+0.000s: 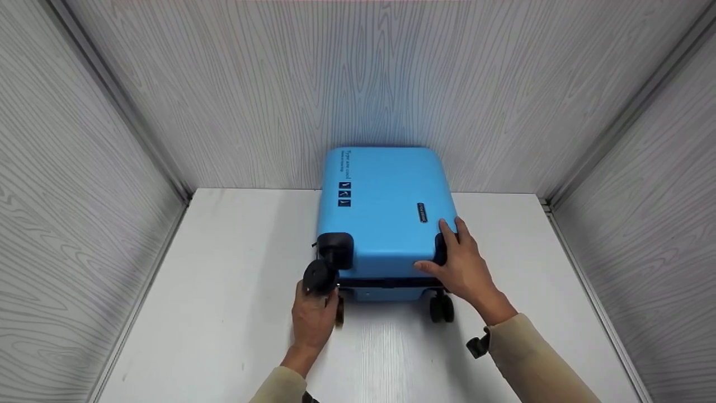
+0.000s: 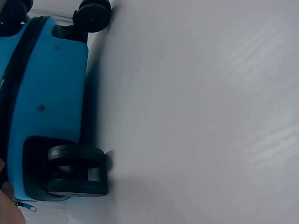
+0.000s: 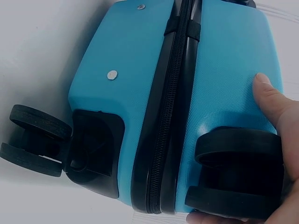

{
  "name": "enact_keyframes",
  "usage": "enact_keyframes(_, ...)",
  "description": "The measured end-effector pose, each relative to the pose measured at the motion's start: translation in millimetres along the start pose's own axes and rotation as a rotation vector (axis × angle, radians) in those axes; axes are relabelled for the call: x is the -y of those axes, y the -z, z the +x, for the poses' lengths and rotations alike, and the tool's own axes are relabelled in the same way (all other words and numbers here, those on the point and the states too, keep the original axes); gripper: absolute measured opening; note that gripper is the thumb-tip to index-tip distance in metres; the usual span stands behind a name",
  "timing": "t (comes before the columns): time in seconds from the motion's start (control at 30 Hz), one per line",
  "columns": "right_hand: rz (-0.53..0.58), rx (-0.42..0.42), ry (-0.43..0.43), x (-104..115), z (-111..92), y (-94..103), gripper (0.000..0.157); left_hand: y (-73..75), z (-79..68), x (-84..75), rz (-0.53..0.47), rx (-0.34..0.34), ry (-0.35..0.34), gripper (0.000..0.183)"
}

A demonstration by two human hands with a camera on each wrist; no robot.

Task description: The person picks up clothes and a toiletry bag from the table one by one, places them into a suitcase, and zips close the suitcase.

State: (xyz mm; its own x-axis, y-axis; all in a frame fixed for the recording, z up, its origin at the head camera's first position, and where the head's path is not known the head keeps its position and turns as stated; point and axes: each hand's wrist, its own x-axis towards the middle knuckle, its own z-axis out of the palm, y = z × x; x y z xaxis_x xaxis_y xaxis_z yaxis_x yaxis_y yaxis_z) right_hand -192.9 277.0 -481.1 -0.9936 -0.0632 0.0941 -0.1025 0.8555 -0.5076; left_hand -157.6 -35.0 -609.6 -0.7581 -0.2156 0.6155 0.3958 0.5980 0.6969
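A light-blue hard-shell suitcase (image 1: pixel 386 207) lies flat, its wheeled end towards me. My left hand (image 1: pixel 313 319) holds the black caster wheel (image 1: pixel 319 277) at the upper left corner; that wheel partly hides the fingers. In the left wrist view only a bit of the left hand (image 2: pixel 10 210) shows, near a small zip pull (image 2: pixel 26 206). My right hand (image 1: pixel 463 268) grips the upper right corner, thumb on the end face and fingers over the top and side. From the right wrist, the thumb (image 3: pixel 268 95) lies on the shell beside a twin wheel (image 3: pixel 238 170).
The suitcase rests on a white surface (image 1: pixel 224 313), close to a wood-grain back panel (image 1: pixel 251 101). Similar panels stand left (image 1: pixel 72 184) and right (image 1: pixel 660 184). The lower wheels (image 1: pixel 442 308) stick out towards me. A black strap end (image 1: pixel 477 346) hangs at the right cuff.
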Motion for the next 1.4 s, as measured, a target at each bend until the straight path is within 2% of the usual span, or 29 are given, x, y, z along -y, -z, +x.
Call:
enact_keyframes(0.13,0.000,-0.006,0.003,-0.8,-0.6,0.1,0.115,4.8,4.6,5.6,-0.034,0.030,0.016,0.008)
enact_keyframes(0.27,0.001,-0.008,0.002,-1.6,-1.6,0.1,0.114,9.7,6.7,11.4,-0.037,0.066,-0.006,0.010)
enact_keyframes(0.43,-0.001,-0.008,0.005,-0.4,-0.8,-1.8,0.114,14.7,9.4,18.0,0.002,0.021,-0.048,0.009)
enact_keyframes(0.63,0.002,-0.014,-0.001,0.6,-0.7,-3.4,0.113,19.4,14.3,21.4,0.065,0.011,-0.026,0.009)
enact_keyframes(0.93,0.011,-0.026,0.011,-1.0,-2.0,-3.0,0.111,22.1,21.5,23.6,0.088,-0.009,-0.016,0.009)
enact_keyframes(1.07,0.012,-0.025,0.014,-1.4,-1.7,-2.0,0.111,26.2,27.2,22.1,0.085,0.040,0.015,0.007)
enact_keyframes(1.2,0.013,-0.032,0.019,-2.3,-2.5,-0.4,0.111,29.0,32.4,20.6,0.099,0.104,0.002,0.005)
enact_keyframes(1.4,0.023,-0.028,0.034,-1.5,-2.6,-2.2,0.110,33.5,35.9,18.6,0.220,0.155,-0.035,0.006)
